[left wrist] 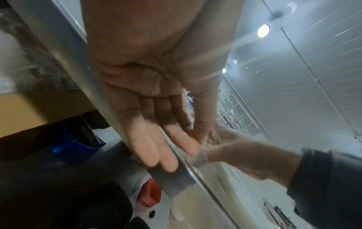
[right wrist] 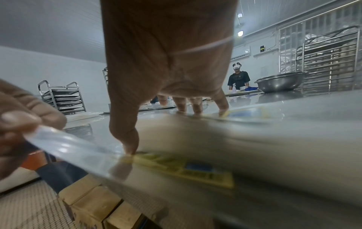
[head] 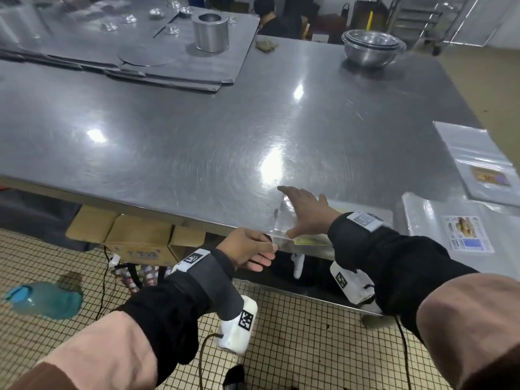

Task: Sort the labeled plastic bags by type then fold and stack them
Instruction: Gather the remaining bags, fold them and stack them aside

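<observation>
At the table's (head: 168, 136) near edge, the right hand (head: 305, 209) is pressing flat, fingers spread, on a clear bag (head: 284, 220) while the left hand (head: 247, 246) is pinching its overhanging corner.

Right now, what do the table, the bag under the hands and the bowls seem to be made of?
Table: probably stainless steel, brushed; it shows swirl scratches and lamp glare.
Bag: thin clear plastic film, glossy; the table shows through it, and a yellow label lies inside or on it. The left hand pinches its edge; the right hand presses it flat.
Bowls: polished metal, likely steel, with mirror-like reflections.
</observation>
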### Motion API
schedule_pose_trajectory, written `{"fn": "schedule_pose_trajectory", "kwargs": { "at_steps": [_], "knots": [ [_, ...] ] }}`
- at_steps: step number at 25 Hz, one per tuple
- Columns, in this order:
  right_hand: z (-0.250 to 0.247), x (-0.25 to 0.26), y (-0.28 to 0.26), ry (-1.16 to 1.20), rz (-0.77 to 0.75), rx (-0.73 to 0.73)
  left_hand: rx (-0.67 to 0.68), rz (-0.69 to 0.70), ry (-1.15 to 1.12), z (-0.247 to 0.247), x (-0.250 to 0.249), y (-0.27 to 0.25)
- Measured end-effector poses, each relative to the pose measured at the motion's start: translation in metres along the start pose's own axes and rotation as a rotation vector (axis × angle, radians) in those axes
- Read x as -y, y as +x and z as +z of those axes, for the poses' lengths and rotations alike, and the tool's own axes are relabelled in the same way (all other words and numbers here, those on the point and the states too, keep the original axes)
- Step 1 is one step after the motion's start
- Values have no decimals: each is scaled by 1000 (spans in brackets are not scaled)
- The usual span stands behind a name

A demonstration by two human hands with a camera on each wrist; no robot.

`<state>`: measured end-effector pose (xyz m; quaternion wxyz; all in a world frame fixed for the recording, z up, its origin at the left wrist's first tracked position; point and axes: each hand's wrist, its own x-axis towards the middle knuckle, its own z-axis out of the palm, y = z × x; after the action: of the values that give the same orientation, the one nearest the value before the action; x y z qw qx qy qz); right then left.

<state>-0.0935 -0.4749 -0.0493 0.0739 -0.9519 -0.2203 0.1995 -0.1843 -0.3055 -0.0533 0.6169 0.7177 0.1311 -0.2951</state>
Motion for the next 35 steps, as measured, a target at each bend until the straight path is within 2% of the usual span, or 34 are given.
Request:
{"fn": "schedule_pose_trajectory", "kwargs": {
  "at_steps": [6, 11, 14, 17, 20, 22, 25, 27, 30, 33, 35],
  "knots": [
    [1, -1, 1, 17, -9, -6, 106, 67, 24, -28, -21, -25],
    [-4, 5, -8, 49, -12, 21, 96, 210, -184, -47, -52, -42],
    [-15, 10, -14, 291, -42, -33, 7, 261, -248, -55, -73, -46],
    [-37, 16, -20, 772, -51, -147, -37, 316, -293, -57, -98, -50],
    [-55, 21, -25, 1133, -65, -85, -24, 396, -347, -53, -130, -55],
    [-62, 12, -32, 1190, -75, -53, -12, 450, -369, -46, -153, -55],
    [-68, -14, -48, 1179, -78, -62, 8, 501, -373, -34, -182, -50],
    [-71, -32, -62, 1168, -72, -19, 14, 516, -392, -26, -191, -42],
    [-79, -67, -87, 1228, 17, 1, -25, 504, -382, -19, -191, -22],
    [-87, -105, -102, 1371, 239, -155, -109, 412, -235, -20, -164, -3],
    [-88, -120, -104, 1250, 359, -279, -121, 301, -71, -21, -131, 7]
  ]
}}
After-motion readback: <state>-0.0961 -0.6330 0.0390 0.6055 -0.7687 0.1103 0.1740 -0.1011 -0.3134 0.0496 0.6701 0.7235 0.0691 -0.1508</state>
